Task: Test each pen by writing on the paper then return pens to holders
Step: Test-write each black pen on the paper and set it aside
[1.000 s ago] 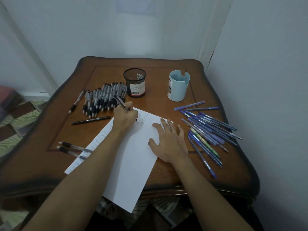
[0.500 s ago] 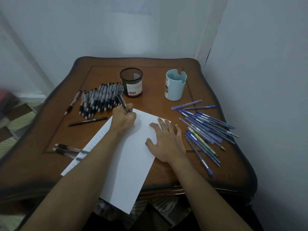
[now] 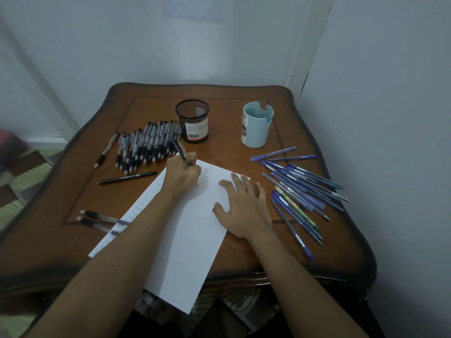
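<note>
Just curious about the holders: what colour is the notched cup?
The notched cup is light blue, seen in the head view.

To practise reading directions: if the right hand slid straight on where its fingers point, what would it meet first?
Probably the light blue plastic pen holder, across bare wooden table; depth unclear.

1. One camera sits on the person's head. It looks forward and down.
2. It is close to the near edge of the table [image 3: 227,154], and both arms reach in from the bottom of the view.
3. The paper [image 3: 192,245] lies in the middle. The left hand [image 3: 183,176] holds a pen [image 3: 181,153] on it, and the right hand [image 3: 244,211] lies flat on it.
4. The far edge of the table and the wall [image 3: 170,45] fill the top.
5. The table edges on the left and right look bent.
</note>
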### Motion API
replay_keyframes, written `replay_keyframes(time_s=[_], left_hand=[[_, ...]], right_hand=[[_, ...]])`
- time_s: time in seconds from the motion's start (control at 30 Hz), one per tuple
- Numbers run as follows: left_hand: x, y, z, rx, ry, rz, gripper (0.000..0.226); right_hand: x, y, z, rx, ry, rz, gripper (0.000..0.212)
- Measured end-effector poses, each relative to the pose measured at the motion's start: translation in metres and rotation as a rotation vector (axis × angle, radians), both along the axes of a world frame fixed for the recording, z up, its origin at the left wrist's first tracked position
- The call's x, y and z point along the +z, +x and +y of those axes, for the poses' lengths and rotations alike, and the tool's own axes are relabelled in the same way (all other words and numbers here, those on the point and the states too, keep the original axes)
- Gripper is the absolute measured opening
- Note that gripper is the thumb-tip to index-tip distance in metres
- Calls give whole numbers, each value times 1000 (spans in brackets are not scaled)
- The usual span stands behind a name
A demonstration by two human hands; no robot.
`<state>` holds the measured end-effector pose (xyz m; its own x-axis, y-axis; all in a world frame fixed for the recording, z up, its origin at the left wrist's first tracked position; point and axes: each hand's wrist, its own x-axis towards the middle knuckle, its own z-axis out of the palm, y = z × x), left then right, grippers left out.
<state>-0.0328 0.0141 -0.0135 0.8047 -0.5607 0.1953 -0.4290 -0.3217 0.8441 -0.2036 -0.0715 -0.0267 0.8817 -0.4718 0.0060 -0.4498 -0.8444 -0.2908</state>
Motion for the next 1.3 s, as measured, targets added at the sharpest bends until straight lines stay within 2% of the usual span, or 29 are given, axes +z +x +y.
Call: replay_keyframes(time_s=[0.07,0.23,0.37,0.7,0.97,1.1,1.17,1.23,1.3], left_hand=[[1,-3,0,-11,-9,14,20],[4,-7,-1,-17,-2,26,29],[3,-8,0,-30,-9,26,24],[10,-17,0,-47,-18,54,38],[6,-8,3,-26,-64,92,29],[7,-2,3,81,-219,154,14],[9,-5,2,168,-282,99,4],[12,-7,4,253,-277,31,20],[13,-2,9,283,-264,-17,27]], right_hand=[[0,0,0,2,-1,-6,69],[-1,-1,0,4,-9,-8,68],[-1,-1,0,5,-10,-1,67],[1,-2,0,8,1,-15,68],[2,-2,1,0,-3,2,69],[1,-1,1,0,-15,6,68],[2,-1,1,-6,-21,12,69],[2,-1,2,-11,-19,14,70],[2,-1,2,-13,-14,5,70]])
